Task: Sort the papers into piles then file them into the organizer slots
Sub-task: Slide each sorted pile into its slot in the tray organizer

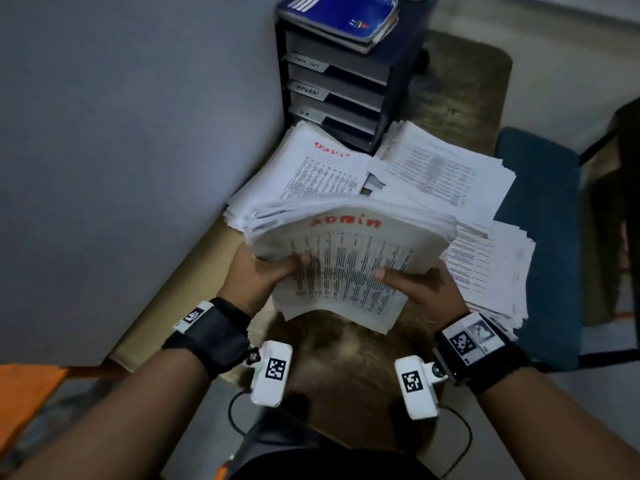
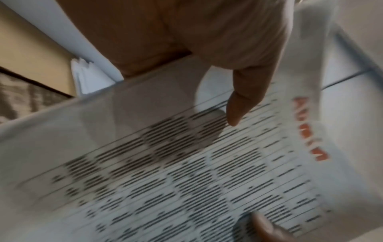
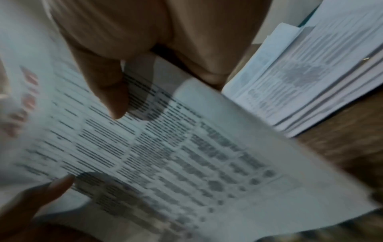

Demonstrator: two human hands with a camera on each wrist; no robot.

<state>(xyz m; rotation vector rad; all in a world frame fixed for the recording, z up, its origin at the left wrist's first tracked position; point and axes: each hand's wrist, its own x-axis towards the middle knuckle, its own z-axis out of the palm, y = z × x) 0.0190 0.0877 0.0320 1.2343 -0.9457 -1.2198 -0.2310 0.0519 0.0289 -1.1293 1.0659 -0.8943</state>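
Note:
A thick stack of printed sheets marked ADMIN in red (image 1: pixel 346 251) is lifted above the table, bowed upward in the middle. My left hand (image 1: pixel 263 275) grips its left edge, thumb on top. My right hand (image 1: pixel 412 285) grips the right edge the same way. In the left wrist view my thumb lies on the ADMIN stack (image 2: pixel 186 172); the right wrist view shows the ADMIN stack (image 3: pixel 165 155) under the right thumb. A dark organizer (image 1: pixel 349 91) with labelled slots stands at the back. Its middle slot label (image 1: pixel 308 90) reads ADMIN.
A pile with red writing (image 1: pixel 318 171) lies left of the organizer's foot, another pile (image 1: pixel 443 171) lies to the right, and a third (image 1: pixel 491 271) sits nearer on the right. Blue notebooks (image 1: pixel 343 15) rest on the organizer. A grey wall (image 1: pixel 121 133) runs along the left; a blue chair (image 1: pixel 543 237) stands right.

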